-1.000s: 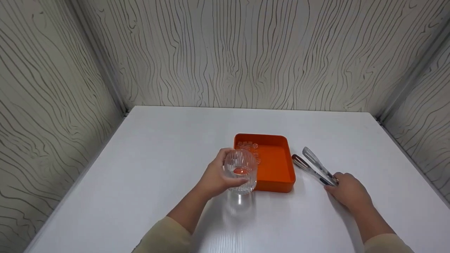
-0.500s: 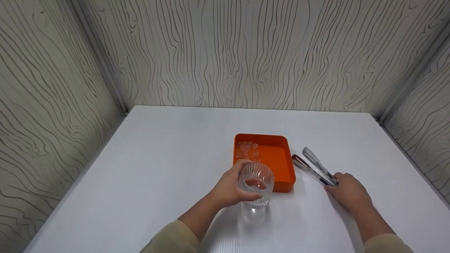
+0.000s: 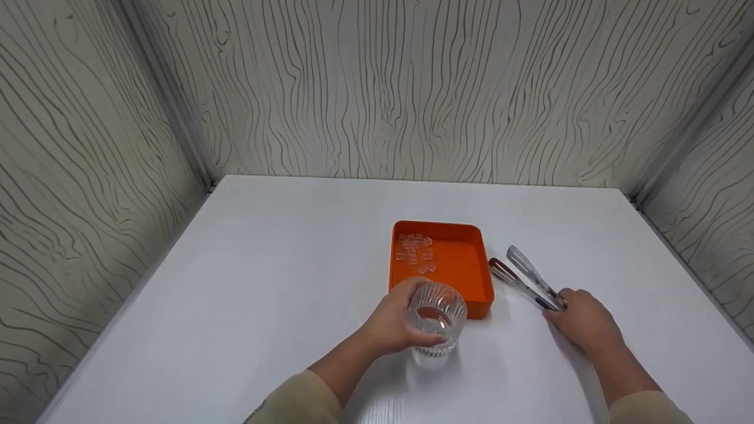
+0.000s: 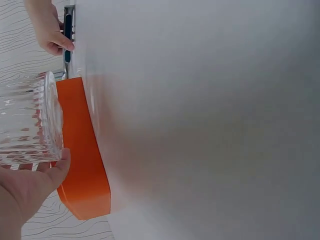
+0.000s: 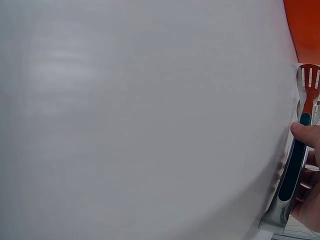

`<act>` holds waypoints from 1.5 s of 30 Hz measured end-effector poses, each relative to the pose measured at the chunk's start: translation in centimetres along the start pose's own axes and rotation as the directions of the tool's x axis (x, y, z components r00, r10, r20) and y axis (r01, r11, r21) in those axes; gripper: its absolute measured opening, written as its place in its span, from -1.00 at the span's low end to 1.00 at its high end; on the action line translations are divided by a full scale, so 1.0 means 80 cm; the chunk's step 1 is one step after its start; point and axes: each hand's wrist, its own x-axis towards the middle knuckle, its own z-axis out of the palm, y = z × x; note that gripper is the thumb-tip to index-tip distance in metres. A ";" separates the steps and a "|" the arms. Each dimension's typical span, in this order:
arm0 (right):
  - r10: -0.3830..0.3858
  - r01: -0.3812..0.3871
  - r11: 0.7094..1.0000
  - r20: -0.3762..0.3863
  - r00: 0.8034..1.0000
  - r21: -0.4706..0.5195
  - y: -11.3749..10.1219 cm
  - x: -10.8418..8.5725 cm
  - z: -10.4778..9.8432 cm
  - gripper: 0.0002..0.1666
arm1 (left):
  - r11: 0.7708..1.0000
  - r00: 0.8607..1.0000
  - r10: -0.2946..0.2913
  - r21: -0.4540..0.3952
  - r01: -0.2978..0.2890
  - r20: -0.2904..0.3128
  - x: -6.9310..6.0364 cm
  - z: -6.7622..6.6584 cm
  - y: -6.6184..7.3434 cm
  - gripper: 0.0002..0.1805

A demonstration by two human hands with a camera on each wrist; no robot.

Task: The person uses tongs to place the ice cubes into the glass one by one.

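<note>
My left hand [image 3: 392, 323] grips a clear ribbed drinking glass [image 3: 452, 318] from its left side, thumb in front. In the left wrist view the glass [image 4: 30, 120] is held off the white table, beside the tray's orange wall. Behind the glass in the head view lies the shallow orange tray [image 3: 462, 277], with several small clear cubes [image 3: 412, 250] in its left part. My right hand [image 3: 584, 321] holds metal tongs [image 3: 530, 277] by the handle, right of the tray; their slotted ends are spread apart. The right wrist view shows the thumb on the dark grip of the tongs [image 5: 295, 167].
The white table [image 3: 283, 253] spreads out around the tray on all sides. Wood-patterned panels [image 3: 377, 88] stand along its back, left and right edges.
My left hand has moved the glass toward me and to the right, uncovering more of the tray and its cubes. The right hand and tongs have stayed in place.
</note>
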 end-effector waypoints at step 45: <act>0.012 -0.012 1.000 0.002 1.000 0.014 0.005 0.002 -0.001 -0.37 | 0.990 0.998 -0.032 0.142 0.023 0.063 0.018 0.001 -0.022 -0.11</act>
